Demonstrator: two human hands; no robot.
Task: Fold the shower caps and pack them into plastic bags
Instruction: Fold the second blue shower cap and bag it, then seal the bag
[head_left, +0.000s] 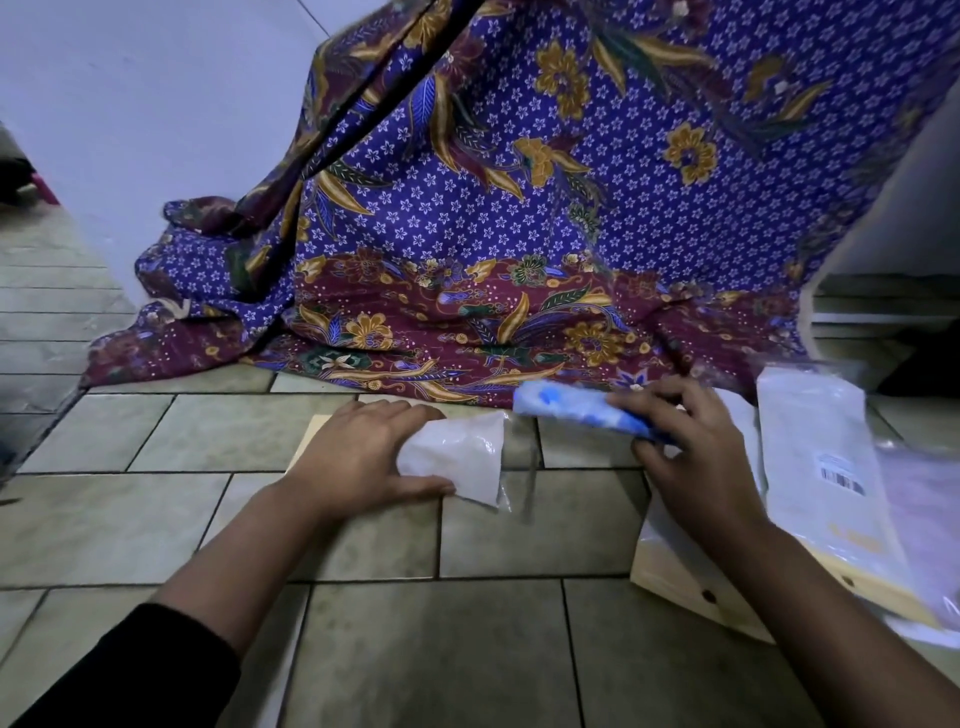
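We sat over a tiled floor (363, 545) with a patterned cloth (519, 234) draped along its far edge. Our left hand (363, 457) pinched a small clear bag (457, 460) between thumb and fingers, its open end seemingly facing right, just above the floor near the middle. Our right hand (691, 447) gripped a folded cap (576, 408), white with blue marks, rolled into a narrow bundle; its long axis ran left to right, tipped slightly up at the left, and its free end pointed toward the bag, a short gap apart. To do this step well, we judged the bag's mouth needed spreading wide while the bundle stayed tightly squeezed and lined up with the bag's length, so it could slide in without unrolling. More packets (815, 467) lay near the floor's right edge on a pale board (675, 582).
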